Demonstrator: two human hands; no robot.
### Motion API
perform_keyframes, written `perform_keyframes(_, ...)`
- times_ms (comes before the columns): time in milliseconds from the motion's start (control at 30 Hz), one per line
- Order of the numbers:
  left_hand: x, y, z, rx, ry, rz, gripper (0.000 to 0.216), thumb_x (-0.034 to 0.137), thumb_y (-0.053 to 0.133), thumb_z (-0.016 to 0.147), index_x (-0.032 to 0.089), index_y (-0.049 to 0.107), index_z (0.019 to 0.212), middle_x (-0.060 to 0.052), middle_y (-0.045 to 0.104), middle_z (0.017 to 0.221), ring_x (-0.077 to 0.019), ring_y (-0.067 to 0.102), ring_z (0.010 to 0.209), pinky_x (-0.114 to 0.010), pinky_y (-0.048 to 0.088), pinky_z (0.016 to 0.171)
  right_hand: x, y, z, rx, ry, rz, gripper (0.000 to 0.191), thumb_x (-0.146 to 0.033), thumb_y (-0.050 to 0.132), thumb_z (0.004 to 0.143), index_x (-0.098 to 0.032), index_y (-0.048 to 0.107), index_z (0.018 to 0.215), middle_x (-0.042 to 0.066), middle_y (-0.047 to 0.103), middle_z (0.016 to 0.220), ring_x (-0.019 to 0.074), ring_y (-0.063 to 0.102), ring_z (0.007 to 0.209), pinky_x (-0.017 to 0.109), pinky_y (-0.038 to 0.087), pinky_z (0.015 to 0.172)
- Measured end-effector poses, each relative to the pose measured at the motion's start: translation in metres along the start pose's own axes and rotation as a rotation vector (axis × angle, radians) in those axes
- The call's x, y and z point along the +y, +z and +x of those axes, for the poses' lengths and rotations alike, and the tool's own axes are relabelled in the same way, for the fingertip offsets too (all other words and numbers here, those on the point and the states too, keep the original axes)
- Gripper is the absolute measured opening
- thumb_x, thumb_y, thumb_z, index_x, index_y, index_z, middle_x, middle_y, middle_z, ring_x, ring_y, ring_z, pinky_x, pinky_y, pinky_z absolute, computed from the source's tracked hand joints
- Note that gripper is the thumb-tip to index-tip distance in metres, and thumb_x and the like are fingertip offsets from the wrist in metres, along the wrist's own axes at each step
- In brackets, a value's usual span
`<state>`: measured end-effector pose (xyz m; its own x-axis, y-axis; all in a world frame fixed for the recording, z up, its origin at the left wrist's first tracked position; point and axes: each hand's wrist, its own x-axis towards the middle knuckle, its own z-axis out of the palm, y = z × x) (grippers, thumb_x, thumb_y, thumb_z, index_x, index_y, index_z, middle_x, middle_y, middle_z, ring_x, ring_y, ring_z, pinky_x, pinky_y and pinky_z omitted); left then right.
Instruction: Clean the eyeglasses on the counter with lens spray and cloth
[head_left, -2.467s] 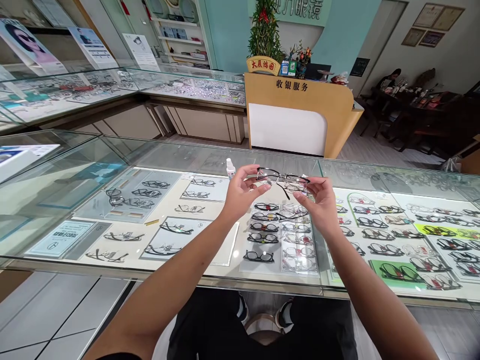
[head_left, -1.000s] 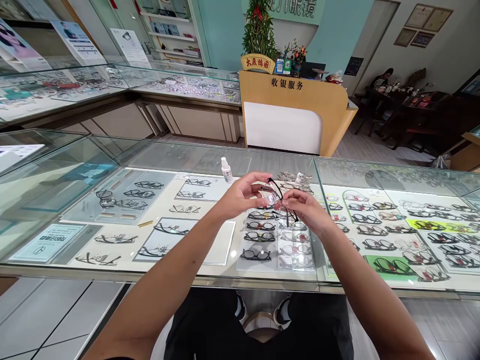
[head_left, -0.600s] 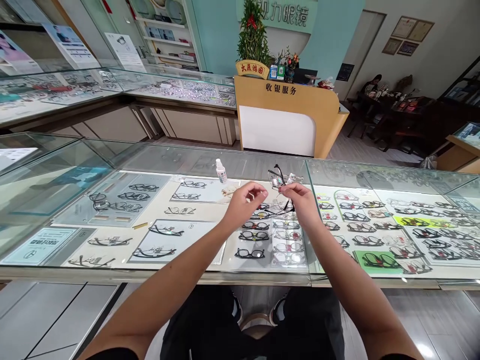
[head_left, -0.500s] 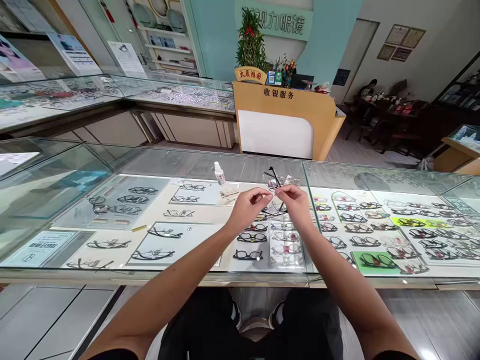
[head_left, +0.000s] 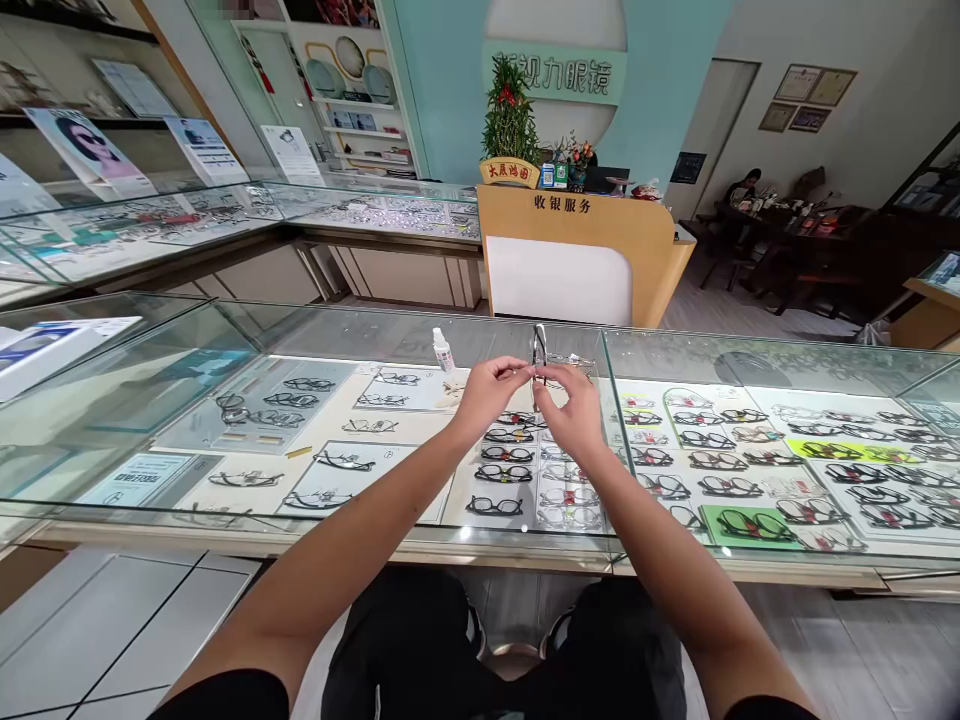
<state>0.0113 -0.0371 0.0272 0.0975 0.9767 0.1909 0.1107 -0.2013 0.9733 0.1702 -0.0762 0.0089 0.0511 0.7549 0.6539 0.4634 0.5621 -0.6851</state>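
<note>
Over the glass display counter, my left hand and my right hand meet at a pair of dark-framed eyeglasses. The glasses are turned edge-on, with part sticking up above my fingertips and part hanging below. Both hands pinch them between thumb and fingers; exactly which part each one grips is too small to tell. Just left of my hands, a small white spray bottle stands on the glass. A folded cloth lies near it, partly covered by my left hand. Behind my right hand is a clear packet.
Beneath the glass top lie rows of eyeglasses, including dark frames and a pair on a green card. Across the aisle stands a wooden cashier desk with a plant. A white box sits at the left.
The eyeglasses have turned from a slanted position to upright and edge-on. Both hands have shifted slightly left and closer together. The camera view has tilted a little.
</note>
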Motion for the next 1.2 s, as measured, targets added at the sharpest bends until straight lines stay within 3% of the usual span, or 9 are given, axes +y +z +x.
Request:
perform_keyframes(100, 0.005, 0.0, 0.012, -0.032, 0.039, 0.094, 0.036, 0.054, 0.079, 0.081, 0.019, 0.08, 0.092, 0.003, 0.052, 0.062, -0.0127, 0.042, 0.061, -0.028, 0.031, 0.059, 0.002, -0.004, 0.004, 0.046, 0.0, 0.008, 0.013, -0.031, 0.065, 0.097, -0.026, 0.077, 0.101, 0.009, 0.08, 0.115, 0.0287, 0.071, 0.114, 0.049, 0.054, 0.103)
perform_keyframes(200, 0.016, -0.001, 0.034, -0.116, 0.119, 0.295, 0.031, 0.047, 0.071, 0.087, 0.019, 0.08, 0.094, 0.002, 0.056, 0.064, -0.013, 0.042, 0.06, -0.029, 0.03, 0.059, 0.01, -0.017, 0.013, 0.245, 0.028, 0.039, 0.012, -0.033, 0.066, 0.096, -0.025, 0.065, 0.088, 0.006, 0.071, 0.101, 0.0244, 0.066, 0.099, 0.041, 0.053, 0.09)
perform_keyframes(333, 0.031, 0.002, 0.068, -0.474, 0.298, 0.751, 0.024, 0.041, 0.068, 0.089, 0.02, 0.081, 0.093, -0.001, 0.069, 0.075, -0.0161, 0.054, 0.067, -0.03, 0.031, 0.063, 0.034, -0.039, 0.031, 0.517, 0.222, 0.211, 0.013, -0.029, 0.065, 0.091, -0.026, 0.052, 0.092, -0.003, 0.056, 0.084, 0.0158, 0.053, 0.074, 0.032, 0.047, 0.073)
perform_keyframes(400, 0.032, 0.009, 0.08, -0.628, 0.368, 0.941, 0.022, 0.037, 0.065, 0.091, 0.022, 0.081, 0.094, -0.004, 0.078, 0.089, -0.0195, 0.063, 0.078, -0.031, 0.035, 0.066, 0.047, -0.046, 0.038, 0.578, 0.291, 0.265, 0.015, -0.027, 0.065, 0.088, -0.026, 0.051, 0.095, -0.003, 0.056, 0.085, 0.015, 0.053, 0.074, 0.031, 0.046, 0.074)
perform_keyframes(467, 0.027, 0.019, 0.087, -0.704, 0.402, 1.095, 0.023, 0.033, 0.061, 0.092, 0.022, 0.081, 0.097, -0.006, 0.082, 0.1, -0.023, 0.068, 0.088, -0.032, 0.038, 0.069, 0.057, -0.049, 0.042, 0.596, 0.333, 0.273, 0.017, -0.029, 0.066, 0.088, -0.025, 0.052, 0.095, -0.003, 0.057, 0.087, 0.0147, 0.052, 0.074, 0.031, 0.045, 0.074)
perform_keyframes(667, 0.004, 0.045, 0.091, -0.772, 0.382, 1.268, 0.025, 0.029, 0.058, 0.093, 0.021, 0.081, 0.099, -0.011, 0.083, 0.104, -0.0276, 0.072, 0.094, -0.034, 0.044, 0.074, 0.066, -0.047, 0.042, 0.564, 0.337, 0.238, 0.017, -0.034, 0.066, 0.092, -0.026, 0.051, 0.094, -0.003, 0.058, 0.086, 0.015, 0.05, 0.071, 0.032, 0.044, 0.072)
perform_keyframes(867, -0.009, 0.051, 0.094, -0.806, 0.348, 1.265, 0.024, 0.03, 0.061, 0.094, 0.021, 0.081, 0.102, -0.012, 0.082, 0.112, -0.029, 0.072, 0.1, -0.034, 0.048, 0.079, 0.067, -0.045, 0.043, 0.558, 0.332, 0.259, 0.016, -0.034, 0.064, 0.094, -0.026, 0.049, 0.095, -0.003, 0.058, 0.082, 0.0167, 0.055, 0.075, 0.033, 0.045, 0.072)
perform_keyframes(1200, -0.015, 0.061, 0.094, -0.799, 0.346, 1.218, 0.017, 0.026, 0.065, 0.091, 0.021, 0.081, 0.095, -0.011, 0.082, 0.104, -0.028, 0.072, 0.098, -0.034, 0.047, 0.08, 0.068, -0.042, 0.044, 0.536, 0.351, 0.252, 0.016, -0.035, 0.064, 0.094, -0.026, 0.05, 0.096, -0.003, 0.058, 0.083, 0.0166, 0.057, 0.075, 0.033, 0.046, 0.074)
